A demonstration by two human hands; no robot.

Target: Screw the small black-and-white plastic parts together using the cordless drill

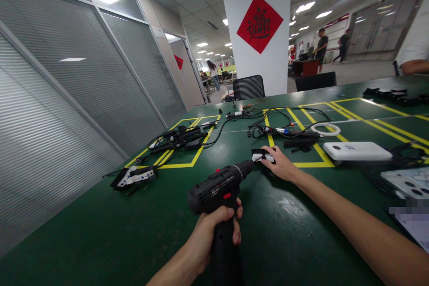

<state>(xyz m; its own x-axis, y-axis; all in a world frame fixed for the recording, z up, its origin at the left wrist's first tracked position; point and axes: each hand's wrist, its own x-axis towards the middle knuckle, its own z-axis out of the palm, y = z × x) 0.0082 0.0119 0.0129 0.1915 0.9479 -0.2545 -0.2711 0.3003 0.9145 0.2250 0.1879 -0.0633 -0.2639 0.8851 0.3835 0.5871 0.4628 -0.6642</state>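
Probably the drill (pixel 212 191) was heavy and rigid, best gripped by its handle (pixel 224 242), where the left hand (pixel 208 229) was wrapped, its chuck (pixel 244 170) angled forward and right. On the table (pixel 134 237), just beyond, the small part (pixel 258 157) seemed light and stiff, best pinched by its edges; the right hand (pixel 279 164) held it, fingers bent, forearm outstretched.

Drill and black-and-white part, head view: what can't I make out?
Head view:
Drill, base: cut off by bottom edge.
Trigger: hidden by left hand.
Black-and-white part, right end: behind right hand.
Whether drill touches part: too small to tell.
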